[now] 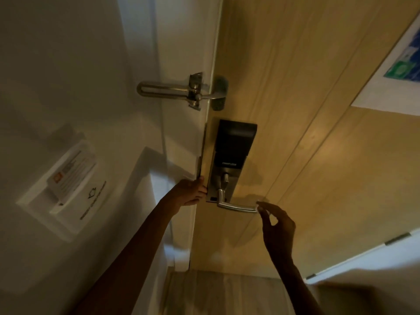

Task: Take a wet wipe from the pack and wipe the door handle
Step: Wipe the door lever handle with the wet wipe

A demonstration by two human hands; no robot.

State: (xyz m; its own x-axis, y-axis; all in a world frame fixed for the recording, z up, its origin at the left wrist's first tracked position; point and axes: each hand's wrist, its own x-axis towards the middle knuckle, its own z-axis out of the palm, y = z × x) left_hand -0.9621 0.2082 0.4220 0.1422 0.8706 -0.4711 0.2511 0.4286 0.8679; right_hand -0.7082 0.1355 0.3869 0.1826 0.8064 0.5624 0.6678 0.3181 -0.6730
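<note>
The silver lever door handle (236,208) sticks out to the right from a black and metal lock plate (229,160) on the wooden door (318,133). My right hand (276,226) is at the lever's free end, with thumb and forefinger pinched above and below its tip. Whether a wipe lies between the fingers I cannot tell; only small pale spots show at the fingertips. My left hand (191,192) holds the door's edge just left of the lock plate, fingers curled around it. No wipe pack is in view.
A metal swing-bar guard (177,92) spans the white frame and the door above the lock. A card holder with a card (68,176) is on the left wall. A notice (400,64) hangs on the door's upper right. Wooden floor (227,292) lies below.
</note>
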